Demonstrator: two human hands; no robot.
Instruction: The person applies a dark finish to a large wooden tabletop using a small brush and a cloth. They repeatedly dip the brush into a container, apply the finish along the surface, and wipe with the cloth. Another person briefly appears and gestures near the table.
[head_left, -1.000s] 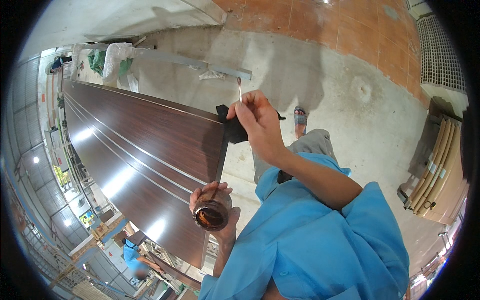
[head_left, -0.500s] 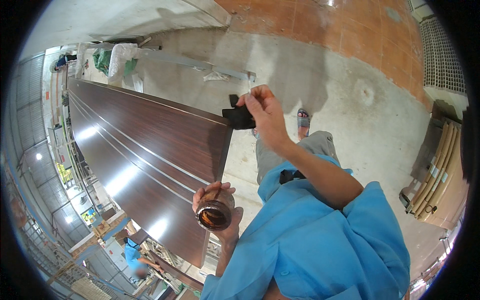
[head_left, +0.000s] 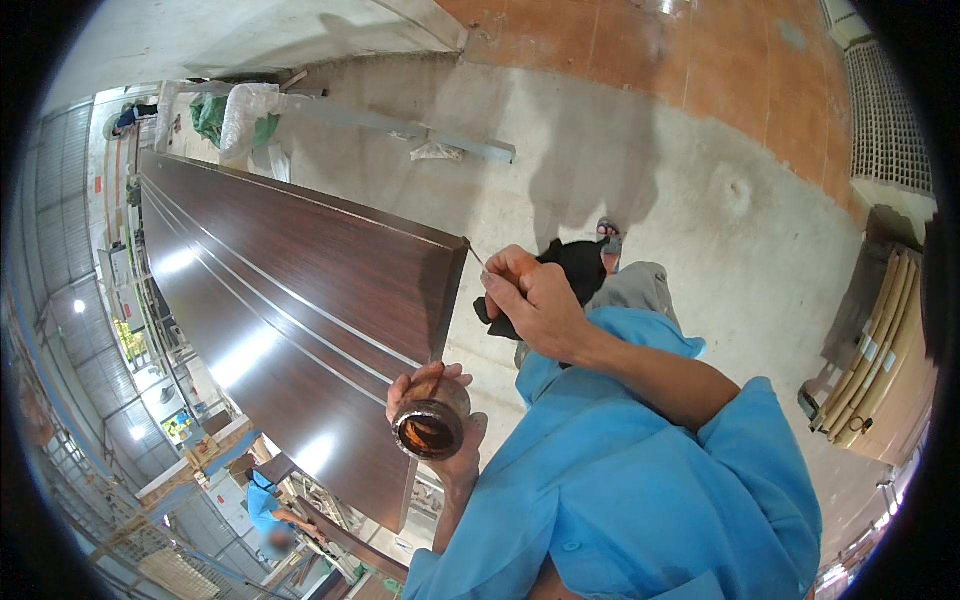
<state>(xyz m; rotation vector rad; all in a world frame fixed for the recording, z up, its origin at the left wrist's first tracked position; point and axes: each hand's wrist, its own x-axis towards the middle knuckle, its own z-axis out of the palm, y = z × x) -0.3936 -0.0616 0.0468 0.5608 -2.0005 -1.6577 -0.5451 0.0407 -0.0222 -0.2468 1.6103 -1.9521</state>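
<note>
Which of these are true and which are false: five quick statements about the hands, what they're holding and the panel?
1. The left hand holds a glass jar. True.
2. The jar is capped. False: its mouth is open.
3. The right hand has both a swab and a black cloth. True.
4. The swab's tip is at a corner of the dark wood-grain panel. True, though contact is hard to confirm.
5. The person wears red. False: the shirt is blue.

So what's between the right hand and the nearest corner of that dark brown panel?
In the head view, a thin stick reaches from the right hand toward the panel; whether its tip touches is unclear.
</note>
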